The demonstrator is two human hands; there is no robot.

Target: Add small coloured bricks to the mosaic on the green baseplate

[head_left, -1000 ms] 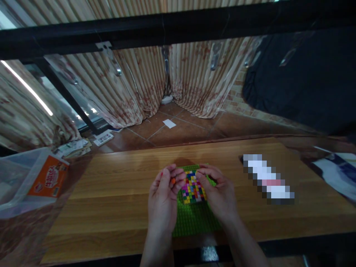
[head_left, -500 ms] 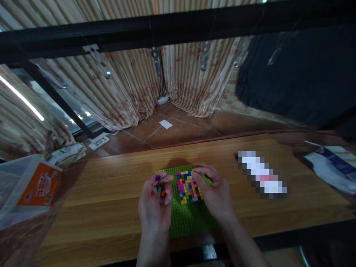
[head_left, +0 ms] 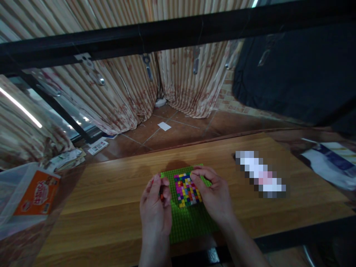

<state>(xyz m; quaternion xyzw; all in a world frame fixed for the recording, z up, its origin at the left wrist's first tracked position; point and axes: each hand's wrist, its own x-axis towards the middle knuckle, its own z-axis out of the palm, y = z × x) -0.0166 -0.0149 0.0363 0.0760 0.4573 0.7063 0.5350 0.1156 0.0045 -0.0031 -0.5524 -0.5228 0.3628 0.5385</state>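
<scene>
On the wooden table lies a green studded baseplate [head_left: 189, 226]. A patch of small multicoloured toy bricks [head_left: 187, 191] covers its upper middle part. My left hand [head_left: 155, 207] is at the plate's left edge, curled closed around a few loose toy bricks [head_left: 161, 196]; red or orange shows between the fingers. The thumb lies over them, so most are hidden. At the patch's upper right corner, my right hand [head_left: 215, 191] pinches with thumb and forefinger. Whatever lies between those fingertips is too small and covered to make out.
A blurred-out whitish object [head_left: 260, 174] lies on the table [head_left: 105, 207] to the right. A clear plastic bin with an orange label [head_left: 39, 193] stands at the left. White and blue packaging [head_left: 333, 163] is at the far right. A dark bar [head_left: 167, 33] crosses above.
My left thumb has closed over the bricks, hiding the purple and green ones seen before. My right hand stays at the patch's upper right corner. The view has shifted slightly.
</scene>
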